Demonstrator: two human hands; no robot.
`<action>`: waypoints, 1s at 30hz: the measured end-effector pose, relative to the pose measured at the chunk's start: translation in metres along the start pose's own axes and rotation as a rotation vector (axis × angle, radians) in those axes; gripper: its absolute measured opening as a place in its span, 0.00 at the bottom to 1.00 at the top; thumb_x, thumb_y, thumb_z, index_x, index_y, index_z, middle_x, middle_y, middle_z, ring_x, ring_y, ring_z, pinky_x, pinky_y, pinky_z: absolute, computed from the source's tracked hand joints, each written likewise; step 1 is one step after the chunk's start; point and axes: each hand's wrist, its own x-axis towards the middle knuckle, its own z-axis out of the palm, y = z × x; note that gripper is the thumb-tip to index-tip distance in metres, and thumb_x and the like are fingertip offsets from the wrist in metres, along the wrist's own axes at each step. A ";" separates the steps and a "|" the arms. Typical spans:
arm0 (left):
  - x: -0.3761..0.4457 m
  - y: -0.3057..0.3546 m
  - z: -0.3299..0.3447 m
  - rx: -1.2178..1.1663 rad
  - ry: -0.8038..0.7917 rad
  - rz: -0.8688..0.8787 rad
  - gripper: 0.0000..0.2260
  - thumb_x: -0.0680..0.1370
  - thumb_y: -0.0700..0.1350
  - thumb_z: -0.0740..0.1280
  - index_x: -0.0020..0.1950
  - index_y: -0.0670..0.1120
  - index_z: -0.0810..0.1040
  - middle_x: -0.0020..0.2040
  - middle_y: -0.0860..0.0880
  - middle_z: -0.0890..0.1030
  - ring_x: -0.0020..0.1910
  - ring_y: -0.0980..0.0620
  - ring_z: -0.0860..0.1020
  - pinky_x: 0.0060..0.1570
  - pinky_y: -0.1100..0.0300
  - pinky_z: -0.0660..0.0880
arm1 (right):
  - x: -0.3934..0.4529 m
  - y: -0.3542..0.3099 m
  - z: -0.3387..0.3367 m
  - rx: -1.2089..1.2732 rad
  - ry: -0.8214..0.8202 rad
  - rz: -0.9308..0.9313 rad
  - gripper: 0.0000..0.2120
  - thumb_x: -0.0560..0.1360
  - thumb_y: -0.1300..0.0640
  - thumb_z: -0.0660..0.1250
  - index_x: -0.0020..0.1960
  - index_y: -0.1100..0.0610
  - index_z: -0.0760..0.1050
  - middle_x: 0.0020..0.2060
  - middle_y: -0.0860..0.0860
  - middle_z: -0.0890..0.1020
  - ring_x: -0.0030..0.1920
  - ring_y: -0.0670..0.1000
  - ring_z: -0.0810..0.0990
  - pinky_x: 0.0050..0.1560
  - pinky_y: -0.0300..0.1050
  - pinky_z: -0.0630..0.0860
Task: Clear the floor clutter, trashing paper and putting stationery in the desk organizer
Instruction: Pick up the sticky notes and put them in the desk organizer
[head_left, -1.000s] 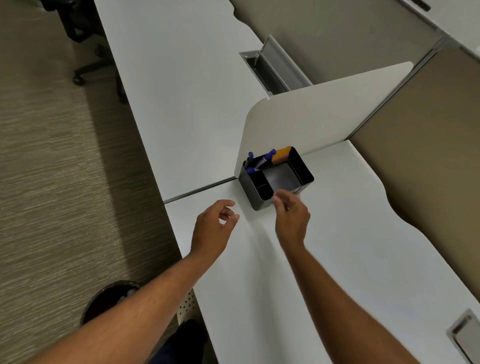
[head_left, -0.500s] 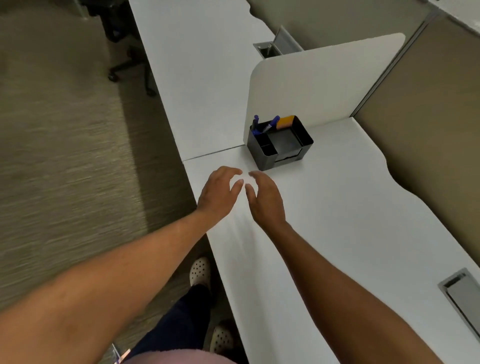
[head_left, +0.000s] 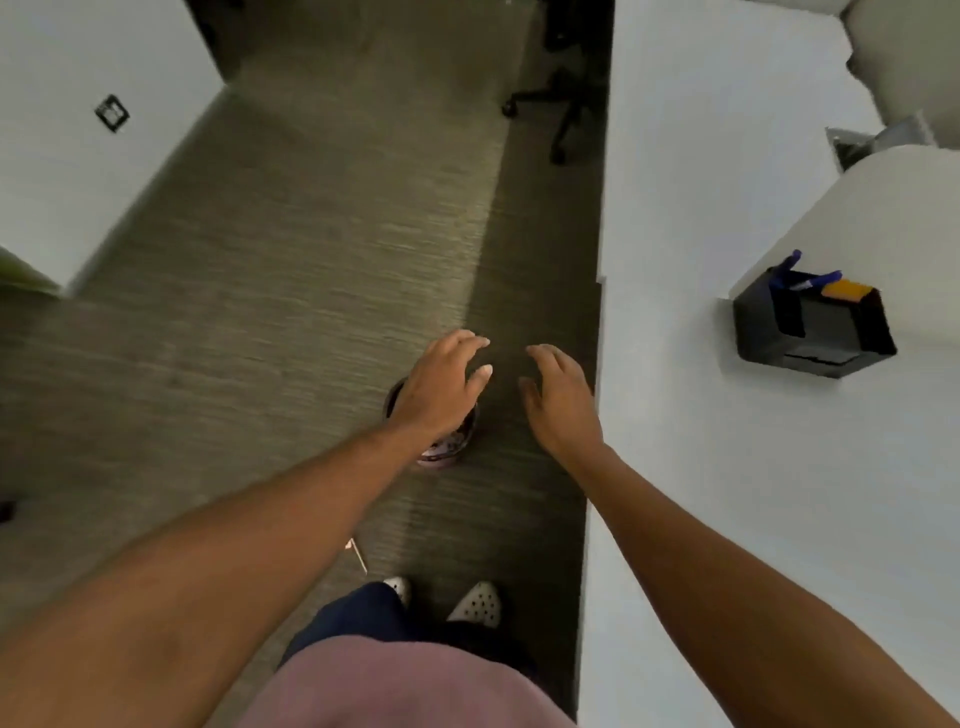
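Both arms were seen stretched forward over the carpet, with nothing held in either hand. The left hand was spread loosely, fingers slightly bent, above a small round bin that stood on the floor and was partly hidden by the wrist. The right hand was likewise relaxed and spread, just left of the desk edge, near the left hand but apart from it. The black organizer was set on the desk at the right, against a white divider, with blue pens and an orange item standing in its far compartments. A thin stick-like item, too blurred to be identified, was seen on the carpet near the person's shoes. A chair base was visible far along the desk, and a white cabinet stood at the far left.
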 end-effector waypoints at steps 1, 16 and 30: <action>-0.015 -0.022 -0.009 0.006 0.012 -0.051 0.20 0.83 0.50 0.66 0.74 0.46 0.75 0.74 0.45 0.74 0.74 0.45 0.71 0.74 0.50 0.68 | -0.001 -0.017 0.017 -0.006 -0.052 -0.048 0.23 0.81 0.57 0.66 0.75 0.57 0.70 0.73 0.56 0.74 0.74 0.56 0.71 0.76 0.53 0.69; -0.251 -0.232 -0.107 -0.060 0.166 -0.498 0.19 0.82 0.45 0.68 0.73 0.42 0.76 0.70 0.41 0.76 0.72 0.41 0.73 0.73 0.50 0.68 | -0.078 -0.226 0.198 -0.122 -0.513 -0.393 0.18 0.79 0.62 0.66 0.68 0.62 0.72 0.63 0.59 0.76 0.63 0.61 0.74 0.65 0.55 0.71; -0.314 -0.416 0.020 -0.134 0.037 -0.685 0.25 0.82 0.47 0.68 0.78 0.43 0.70 0.76 0.42 0.70 0.75 0.41 0.69 0.73 0.47 0.70 | -0.124 -0.200 0.428 -0.114 -0.669 -0.301 0.22 0.78 0.60 0.68 0.71 0.60 0.70 0.67 0.59 0.74 0.66 0.60 0.73 0.66 0.54 0.72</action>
